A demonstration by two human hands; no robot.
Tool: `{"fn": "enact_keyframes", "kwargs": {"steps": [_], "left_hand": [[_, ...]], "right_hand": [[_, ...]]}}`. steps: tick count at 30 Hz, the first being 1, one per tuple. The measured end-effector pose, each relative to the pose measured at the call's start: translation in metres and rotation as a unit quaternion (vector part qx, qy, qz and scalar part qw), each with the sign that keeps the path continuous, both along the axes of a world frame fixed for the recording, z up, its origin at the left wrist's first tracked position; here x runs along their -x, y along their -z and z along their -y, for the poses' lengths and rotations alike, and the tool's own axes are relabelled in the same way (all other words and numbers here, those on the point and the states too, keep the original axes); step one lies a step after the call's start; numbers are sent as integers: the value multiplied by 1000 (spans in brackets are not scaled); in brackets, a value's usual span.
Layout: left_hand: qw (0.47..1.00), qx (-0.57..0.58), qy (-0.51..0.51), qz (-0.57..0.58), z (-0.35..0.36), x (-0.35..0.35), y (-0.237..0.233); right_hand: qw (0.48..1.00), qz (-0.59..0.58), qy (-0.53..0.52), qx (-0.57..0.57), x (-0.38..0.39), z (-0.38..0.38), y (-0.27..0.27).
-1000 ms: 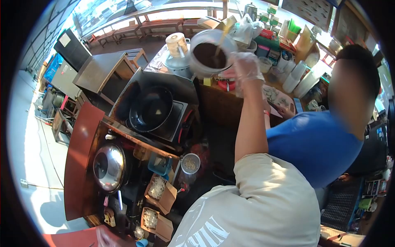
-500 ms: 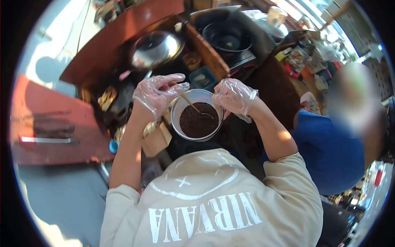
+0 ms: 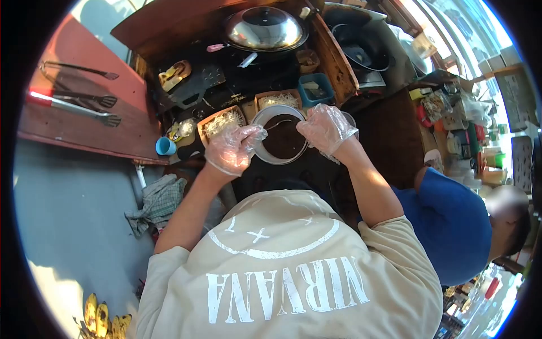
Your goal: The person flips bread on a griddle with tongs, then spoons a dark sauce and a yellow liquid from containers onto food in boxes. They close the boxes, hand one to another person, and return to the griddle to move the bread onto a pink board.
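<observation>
Boxes and a blue container crowd behind the bowl; a person in blue closes the right; left floor is open.

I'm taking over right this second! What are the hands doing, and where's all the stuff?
Left hand: gloved, curled at the left rim of the metal bowl. I cannot tell whether it also pinches the spoon.
Right hand: gloved, gripping the bowl's right rim.
Things: the bowl is held in front of the chest, above the boxes of pale shreds. A blue tub sits beyond them.
Done: dark grains are in the bowl, with the spoon resting in them.
Left: the bowl is not set down yet.
A co-worker in blue is close on the right.
</observation>
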State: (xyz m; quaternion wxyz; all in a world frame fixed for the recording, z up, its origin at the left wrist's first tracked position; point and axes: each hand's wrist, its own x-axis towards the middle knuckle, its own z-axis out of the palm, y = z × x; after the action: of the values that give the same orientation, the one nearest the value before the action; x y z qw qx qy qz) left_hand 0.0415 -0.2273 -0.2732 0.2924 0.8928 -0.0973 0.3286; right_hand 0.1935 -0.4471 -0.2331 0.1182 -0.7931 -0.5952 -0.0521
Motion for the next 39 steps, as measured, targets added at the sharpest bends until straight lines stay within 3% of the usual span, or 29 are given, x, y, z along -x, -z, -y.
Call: {"fn": "enact_keyframes", "kwargs": {"steps": [1,2,3,5,7,8,15,24,26,39], "left_hand": [[1000,-1,-8,0,9,7,1],[980,171,-61,-84,18,12,0],[920,338,-112,-164,22,16,0],[927,320,-139,-140,9,22,22],[814,525,-151,-196,-3,25,32],[807,545,-148,-175,-4,25,29],[795,553,-198,-150,-10,26,24],[832,476,-251,-136,-14,24,34],[871,392,-266,-129,-16,25,37],[825,458,-289,-163,-17,20,48]], "right_hand": [[1000,-1,9,-1,-1,-5,2],[1000,-3,19,-2,-1,-9,4],[1000,-6,13,-3,0,-12,6],[1000,-6,-10,-3,-1,-19,12],[1000,-2,-26,-4,-5,-25,23],[999,2,-38,-3,-7,-28,27],[998,-24,-52,23,-17,-45,46],[994,-26,-38,98,-25,-62,50],[992,-21,-40,118,-26,-63,52],[992,-37,-24,115,-33,-64,62]]}}
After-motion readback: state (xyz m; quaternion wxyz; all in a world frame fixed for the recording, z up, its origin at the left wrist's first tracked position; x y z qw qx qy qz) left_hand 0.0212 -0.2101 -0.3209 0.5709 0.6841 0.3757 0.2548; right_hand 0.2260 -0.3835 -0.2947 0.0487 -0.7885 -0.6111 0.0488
